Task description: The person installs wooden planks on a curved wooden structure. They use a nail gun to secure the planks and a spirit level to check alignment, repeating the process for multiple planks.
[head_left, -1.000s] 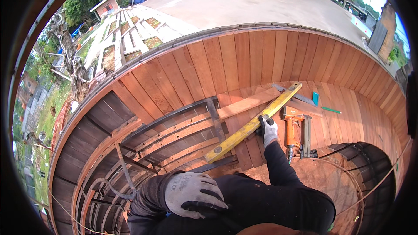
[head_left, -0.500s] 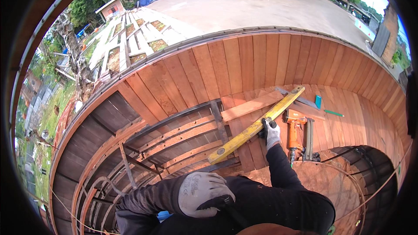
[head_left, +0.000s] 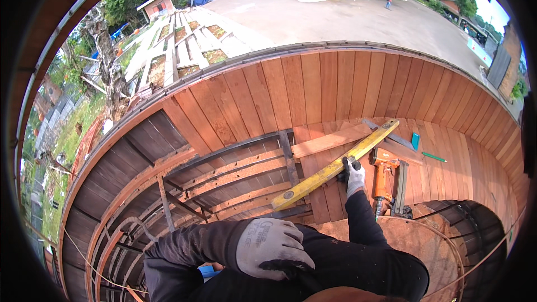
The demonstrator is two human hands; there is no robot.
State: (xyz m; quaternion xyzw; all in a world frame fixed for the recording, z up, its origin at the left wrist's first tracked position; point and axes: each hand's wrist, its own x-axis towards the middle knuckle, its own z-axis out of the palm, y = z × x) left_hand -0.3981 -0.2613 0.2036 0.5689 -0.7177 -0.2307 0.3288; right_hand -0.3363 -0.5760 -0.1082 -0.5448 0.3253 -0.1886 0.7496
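My right hand point(head_left: 353, 176), in a grey and black work glove, is closed around the middle of a yellow spirit level point(head_left: 313, 179). The level lies slantwise over reddish planks and a loose board point(head_left: 330, 141). Close to my chest is my left hand point(head_left: 274, 248), also gloved, with its fingers curled in; what they hold, if anything, is hidden. To the right of my right hand lies an orange nail gun point(head_left: 382, 182) with a long grey magazine. Beyond the level's far end are a grey metal strip point(head_left: 401, 132), a teal block point(head_left: 415, 141) and a green pencil point(head_left: 434, 157).
A curved wall of upright planks point(head_left: 313, 86) runs across the far side. At left, the bench frame point(head_left: 235, 173) shows open slots between curved ribs and dark metal bars. A dark recess point(head_left: 481, 240) lies at right. Beyond the wall, a person point(head_left: 388, 1) stands on the pavement.
The view has shifted a little, so the surroundings sit lower and farther right. My right hand keeps its hold on the level; my left stays curled near my chest.
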